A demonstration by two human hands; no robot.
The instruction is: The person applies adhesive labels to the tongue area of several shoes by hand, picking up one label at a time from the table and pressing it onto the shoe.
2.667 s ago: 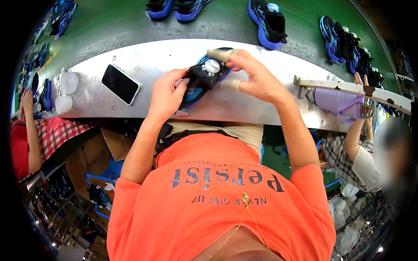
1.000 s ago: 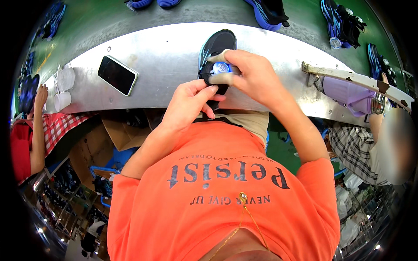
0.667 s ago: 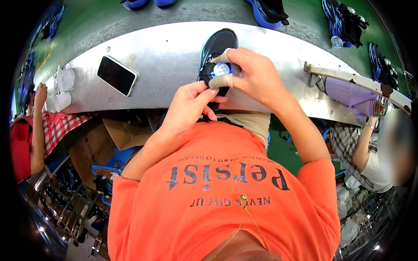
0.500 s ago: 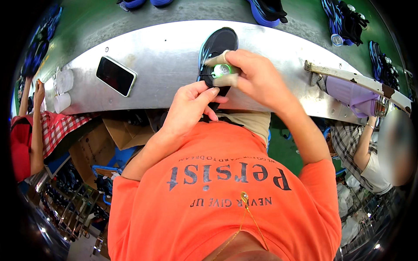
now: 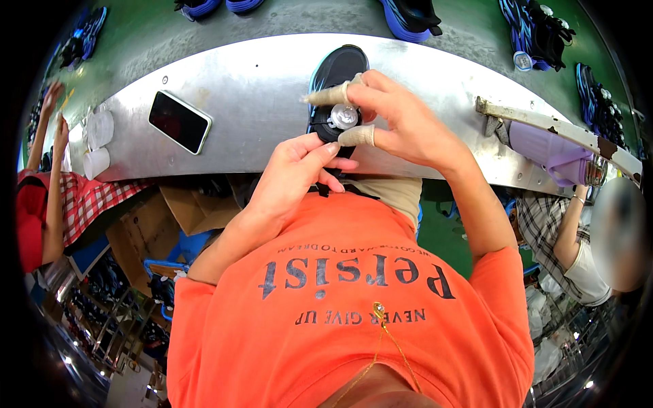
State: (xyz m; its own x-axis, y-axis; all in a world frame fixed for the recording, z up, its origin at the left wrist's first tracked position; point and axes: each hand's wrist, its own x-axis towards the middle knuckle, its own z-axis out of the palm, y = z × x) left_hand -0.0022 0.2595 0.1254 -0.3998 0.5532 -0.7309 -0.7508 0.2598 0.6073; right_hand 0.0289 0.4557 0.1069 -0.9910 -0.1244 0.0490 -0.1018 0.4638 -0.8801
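A dark shoe (image 5: 335,71) lies on the metal bench (image 5: 258,88), its toe pointing away from the person. Over the shoe, the right hand (image 5: 401,122) pinches a small round silver dial (image 5: 343,117) between taped fingertips (image 5: 356,136). The left hand (image 5: 294,178) grips the near end of the shoe at the bench edge. Left of the shoe lies a black phone (image 5: 179,122); farther left stand two white rolls (image 5: 99,130). Beyond the shoe, blue shoes (image 5: 411,13) sit on a green belt (image 5: 136,34).
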